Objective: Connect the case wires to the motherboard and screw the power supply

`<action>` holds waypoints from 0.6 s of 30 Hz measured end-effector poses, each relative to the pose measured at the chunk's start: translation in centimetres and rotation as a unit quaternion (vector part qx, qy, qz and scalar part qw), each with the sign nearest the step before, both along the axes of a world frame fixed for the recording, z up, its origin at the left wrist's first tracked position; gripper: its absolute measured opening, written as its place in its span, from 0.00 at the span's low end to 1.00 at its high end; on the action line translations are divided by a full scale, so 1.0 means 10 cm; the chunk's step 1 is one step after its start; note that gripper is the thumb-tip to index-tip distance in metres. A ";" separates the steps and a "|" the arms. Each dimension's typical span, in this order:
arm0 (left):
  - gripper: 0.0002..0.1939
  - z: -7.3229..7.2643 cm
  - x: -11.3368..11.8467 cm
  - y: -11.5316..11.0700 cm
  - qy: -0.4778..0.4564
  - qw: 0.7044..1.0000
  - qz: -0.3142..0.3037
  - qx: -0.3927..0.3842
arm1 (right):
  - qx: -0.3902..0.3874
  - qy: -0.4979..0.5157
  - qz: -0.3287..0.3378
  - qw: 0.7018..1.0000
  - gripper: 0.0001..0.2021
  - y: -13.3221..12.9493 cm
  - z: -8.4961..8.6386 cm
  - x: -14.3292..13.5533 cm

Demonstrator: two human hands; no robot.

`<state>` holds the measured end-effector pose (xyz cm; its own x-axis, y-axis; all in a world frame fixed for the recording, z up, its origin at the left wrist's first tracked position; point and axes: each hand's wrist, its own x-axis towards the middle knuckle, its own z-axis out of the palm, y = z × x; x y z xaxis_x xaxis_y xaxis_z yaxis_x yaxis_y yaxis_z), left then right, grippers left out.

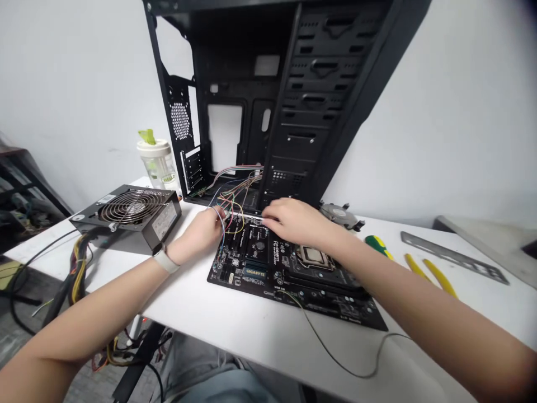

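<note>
A black motherboard (255,273) lies flat on the white table in front of an open black computer case (289,112). My left hand (205,228) is at the board's back left corner, its fingers pinched among thin coloured wires (235,204) that come out of the case; what exactly the fingertips grip is too small to tell. Over the board's back edge, near the foot of the case, my right hand (289,219) has its fingers curled together, and their tips are partly hidden. A square metal processor socket (314,256) shows beside my right forearm.
A power supply (134,212) with bundled cables stands on the left, a lidded cup (158,162) behind it. To the right are a cooler fan (339,214), a green and yellow tool (378,246), yellow-handled pliers (438,275) and a metal plate (453,256). A thin cable crosses the front edge.
</note>
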<state>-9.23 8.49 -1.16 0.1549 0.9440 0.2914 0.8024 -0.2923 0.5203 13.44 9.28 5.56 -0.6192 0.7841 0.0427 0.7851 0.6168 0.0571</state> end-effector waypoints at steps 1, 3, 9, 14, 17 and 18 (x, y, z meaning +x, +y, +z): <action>0.06 -0.02 0.01 0.01 -0.002 1.000 0.013 0.007 | -0.017 -0.008 -0.016 1.000 0.15 0.09 0.00 -0.15; 0.12 -0.06 0.00 0.03 -0.008 0.999 0.034 0.018 | -0.049 -0.017 -0.049 0.997 0.13 0.26 -0.03 -0.38; 0.18 -0.17 -0.02 0.09 -0.031 0.997 0.068 0.021 | -0.077 -0.009 -0.139 0.987 0.17 0.51 -0.23 -0.66; 0.14 -0.21 0.00 0.14 -0.053 0.995 0.080 -0.004 | -0.098 0.022 -0.168 0.981 0.17 0.53 -0.37 -0.72; 0.16 -0.23 0.00 0.14 -0.067 0.995 0.072 -0.013 | -0.108 0.057 -0.163 0.979 0.16 0.60 -0.47 -0.72; 0.17 -0.24 0.00 0.14 -0.072 0.995 0.069 -0.016 | -0.112 0.071 -0.155 0.979 0.16 0.63 -0.50 -0.72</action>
